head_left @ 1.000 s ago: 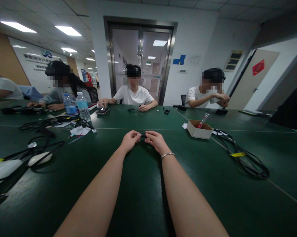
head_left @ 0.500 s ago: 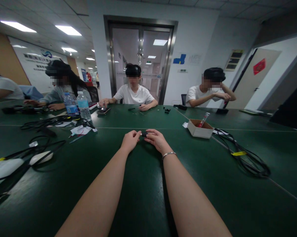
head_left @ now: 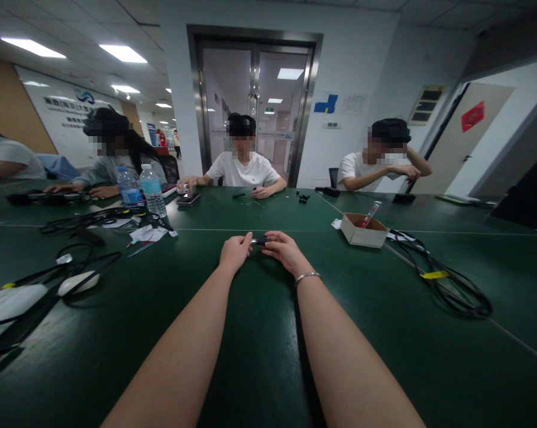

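A small, dark stick-shaped object with a silvery left end (head_left: 261, 241) spans the gap between my two hands, just above or on the green table (head_left: 259, 333). Its exact kind is too small to make out. The thumb and fingers of my left hand (head_left: 236, 252) are closed at the silvery end. My right hand (head_left: 286, 252), below a silver bangle (head_left: 307, 277), pinches the black end with bent fingers. Part of the object is hidden behind the fingers of both hands.
An open carton (head_left: 364, 232) holding a red-and-clear tube (head_left: 370, 215) stands right, near a coiled black cable (head_left: 455, 285). Left are two water bottles (head_left: 152, 189), papers (head_left: 150, 235), a white mouse (head_left: 78, 283) and tangled cables. Several people sit across the table.
My left hand has shifted slightly left, and more of the silvery end shows between my hands. My right hand keeps its grip. The whole view has shifted slightly.
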Tool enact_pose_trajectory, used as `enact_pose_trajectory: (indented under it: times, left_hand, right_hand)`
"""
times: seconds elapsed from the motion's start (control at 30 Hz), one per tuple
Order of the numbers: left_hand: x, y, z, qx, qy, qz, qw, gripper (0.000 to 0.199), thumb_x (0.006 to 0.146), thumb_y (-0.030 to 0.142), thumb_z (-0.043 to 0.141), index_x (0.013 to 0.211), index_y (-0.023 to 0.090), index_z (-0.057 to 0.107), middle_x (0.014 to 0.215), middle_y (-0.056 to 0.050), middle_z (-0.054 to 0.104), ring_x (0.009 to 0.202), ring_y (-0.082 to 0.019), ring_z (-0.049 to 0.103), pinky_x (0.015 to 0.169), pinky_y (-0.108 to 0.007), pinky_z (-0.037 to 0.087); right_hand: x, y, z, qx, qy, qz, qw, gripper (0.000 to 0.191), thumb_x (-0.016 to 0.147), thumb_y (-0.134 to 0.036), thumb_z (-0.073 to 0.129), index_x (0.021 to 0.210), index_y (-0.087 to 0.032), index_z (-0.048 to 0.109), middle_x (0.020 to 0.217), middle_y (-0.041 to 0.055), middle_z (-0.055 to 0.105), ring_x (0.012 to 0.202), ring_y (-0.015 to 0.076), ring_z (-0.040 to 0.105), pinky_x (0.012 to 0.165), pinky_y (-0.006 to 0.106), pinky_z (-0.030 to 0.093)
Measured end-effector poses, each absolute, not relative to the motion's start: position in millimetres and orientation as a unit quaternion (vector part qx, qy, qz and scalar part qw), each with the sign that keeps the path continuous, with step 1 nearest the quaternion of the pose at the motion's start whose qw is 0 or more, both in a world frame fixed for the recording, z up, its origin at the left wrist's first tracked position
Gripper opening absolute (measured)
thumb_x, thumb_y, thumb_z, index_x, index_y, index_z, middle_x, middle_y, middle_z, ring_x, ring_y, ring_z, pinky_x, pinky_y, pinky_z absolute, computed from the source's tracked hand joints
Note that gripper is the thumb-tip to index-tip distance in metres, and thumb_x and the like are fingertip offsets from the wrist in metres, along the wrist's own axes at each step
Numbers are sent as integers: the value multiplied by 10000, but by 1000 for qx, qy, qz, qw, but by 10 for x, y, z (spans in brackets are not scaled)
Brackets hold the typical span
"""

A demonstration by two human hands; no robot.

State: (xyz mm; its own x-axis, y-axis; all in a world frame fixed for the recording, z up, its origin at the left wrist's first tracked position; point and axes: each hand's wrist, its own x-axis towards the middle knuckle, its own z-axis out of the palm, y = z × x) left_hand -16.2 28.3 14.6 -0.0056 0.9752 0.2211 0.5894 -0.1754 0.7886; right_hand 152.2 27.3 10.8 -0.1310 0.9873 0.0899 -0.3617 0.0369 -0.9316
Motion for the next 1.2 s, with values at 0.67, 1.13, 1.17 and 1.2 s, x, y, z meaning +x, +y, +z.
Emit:
enact_pose_trajectory:
  times: [0.67, 1.13, 1.17, 1.2]
  left_hand:
    - [-165, 296, 130, 666, 589, 387, 246, 571, 855, 616, 330, 618, 184, 620, 551, -22, 596, 523, -160, 538, 539, -273, 337]
    - [-164, 263, 160, 674, 581, 384, 248, 557, 861, 601, 333, 639, 180, 622, 571, -26, 602, 538, -166, 539, 546, -275, 340]
    - [-163, 260, 163, 674, 581, 383, 248, 554, 861, 597, 335, 642, 179, 624, 572, -27, 602, 539, -166, 539, 546, -275, 341]
    - [-163, 259, 164, 676, 580, 382, 248, 552, 862, 595, 336, 645, 177, 625, 573, -28, 602, 541, -166, 539, 547, -274, 341]
  right_hand:
    - [1517, 264, 128, -353, -458, 604, 548, 260, 638, -2, 672, 835, -170, 650, 836, 15, 595, 749, 135, 635, 646, 234, 584]
    - [1522, 263, 127, -350, -457, 608, 546, 222, 673, -37, 694, 851, -162, 649, 768, 16, 623, 682, 127, 646, 616, 217, 584]
    - [1523, 265, 126, -352, -458, 608, 544, 218, 679, -43, 694, 855, -162, 648, 762, 15, 628, 672, 124, 645, 616, 216, 584]
    - [1524, 265, 124, -353, -458, 608, 544, 213, 684, -48, 695, 858, -161, 647, 755, 15, 633, 661, 121, 644, 615, 214, 583]
